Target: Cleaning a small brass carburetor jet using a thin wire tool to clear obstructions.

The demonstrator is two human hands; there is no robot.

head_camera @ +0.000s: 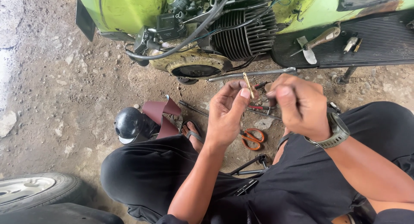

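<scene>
Green scooter body fills the far side of the head view, side panel off, finned engine cylinder and black hoses exposed. On the ribbed black footboard at far right: a scraper with a pale handle and a small metal plug-like part. A long metal wrench lies on the dirt ground just below the engine, directly behind the hands. Near the left knee: black rounded cover, maroon sandpaper strip beside it. Orange-handled scissors lie on the ground between the legs; thin rods and red-handled tools partly hidden behind the hands. A tyre at near left. No container with visible contents.

Left hand: raised, palm toward the camera, thumb and fingertips pinching a small brass tube, which stands nearly upright and tilted slightly, in mid-air above the tools. Right hand: back toward the camera, watch on the wrist, fingers curled tight, thumb and forefinger drawn together just right of the tube; what it pinches cannot be told. Both forearms come up from the lap, over black trousers.
</scene>
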